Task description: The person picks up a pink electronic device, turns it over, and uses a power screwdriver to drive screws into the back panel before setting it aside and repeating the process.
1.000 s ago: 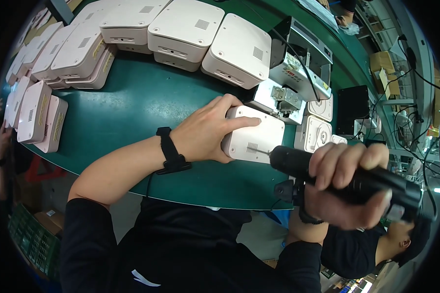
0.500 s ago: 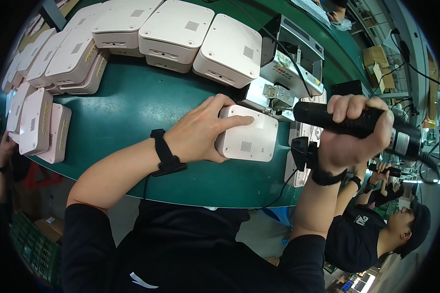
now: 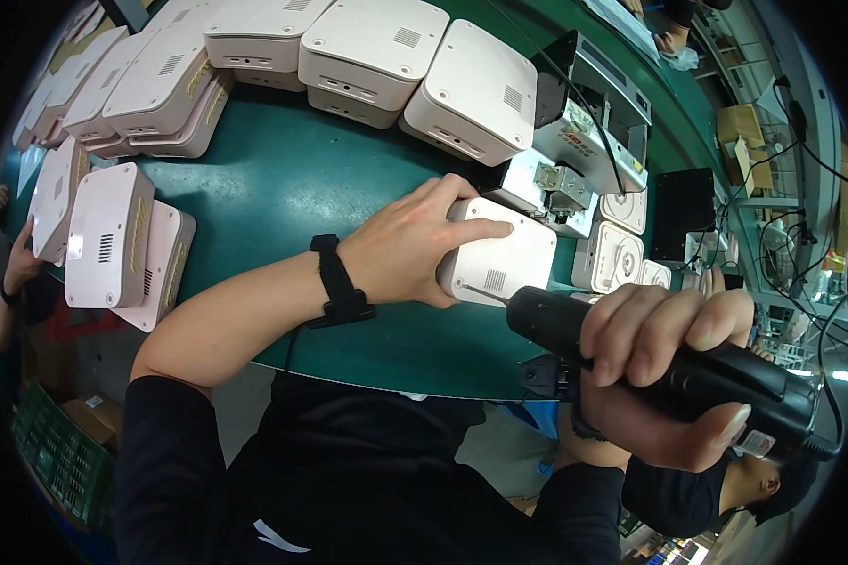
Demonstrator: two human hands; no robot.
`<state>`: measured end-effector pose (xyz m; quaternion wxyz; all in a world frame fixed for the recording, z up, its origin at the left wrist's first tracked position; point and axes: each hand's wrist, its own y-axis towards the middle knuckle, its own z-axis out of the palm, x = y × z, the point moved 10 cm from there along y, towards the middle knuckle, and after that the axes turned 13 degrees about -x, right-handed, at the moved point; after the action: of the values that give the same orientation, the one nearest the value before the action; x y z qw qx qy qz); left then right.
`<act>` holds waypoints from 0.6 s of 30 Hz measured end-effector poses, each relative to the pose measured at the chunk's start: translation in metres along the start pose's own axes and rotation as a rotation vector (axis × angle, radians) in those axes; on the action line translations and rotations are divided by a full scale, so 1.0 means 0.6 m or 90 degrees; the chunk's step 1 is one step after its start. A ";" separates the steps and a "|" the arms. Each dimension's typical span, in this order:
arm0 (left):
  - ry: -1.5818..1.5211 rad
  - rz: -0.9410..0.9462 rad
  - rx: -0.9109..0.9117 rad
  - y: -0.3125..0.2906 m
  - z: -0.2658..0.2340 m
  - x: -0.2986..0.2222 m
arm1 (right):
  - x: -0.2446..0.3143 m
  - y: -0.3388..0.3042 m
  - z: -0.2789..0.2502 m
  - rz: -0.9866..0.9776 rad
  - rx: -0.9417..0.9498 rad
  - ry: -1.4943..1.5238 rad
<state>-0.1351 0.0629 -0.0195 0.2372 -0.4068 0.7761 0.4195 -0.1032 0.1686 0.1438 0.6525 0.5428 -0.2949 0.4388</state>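
At the near edge of the green tabletop [image 3: 283, 179], the right hand [image 3: 660, 377] is wrapped fully around a black electric screwdriver [image 3: 669, 363]; the fingers cover the middle of its body, and its rear end fades into the dark rim of the picture. The tool's long axis lies roughly level, running from lower right to upper left, and its thin bit points left and touches the near edge of a white casing [image 3: 499, 254]. Whether the bit sits in a screw cannot be made out. The left hand [image 3: 405, 245] lies flat over the left end of that casing, fingers spread along its top and thumb on the near face, pressing it to the tabletop; a black wristband [image 3: 339, 282] sits on the wrist. The casing's long axis runs left to right, vent slots facing the camera. Further left, more white casings [image 3: 108, 235] stand on edge. Beyond, a row of the same casings [image 3: 377, 47] lies at the far side, several cut off by the frame. A metal fixture [image 3: 561, 184] stands just behind the held casing.
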 end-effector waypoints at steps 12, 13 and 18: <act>-0.021 -0.017 -0.014 -0.001 0.002 0.005 | -0.046 -0.029 0.018 0.059 -0.036 -0.099; -0.016 -0.016 -0.012 -0.001 0.002 0.004 | -0.046 -0.031 0.017 0.068 -0.050 -0.103; -0.025 -0.012 -0.006 0.000 0.006 0.000 | -0.051 -0.033 0.012 0.098 -0.083 -0.110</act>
<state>-0.1352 0.0658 -0.0216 0.2545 -0.4072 0.7654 0.4284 -0.0982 0.1537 0.1102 0.6231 0.5105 -0.4186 0.4194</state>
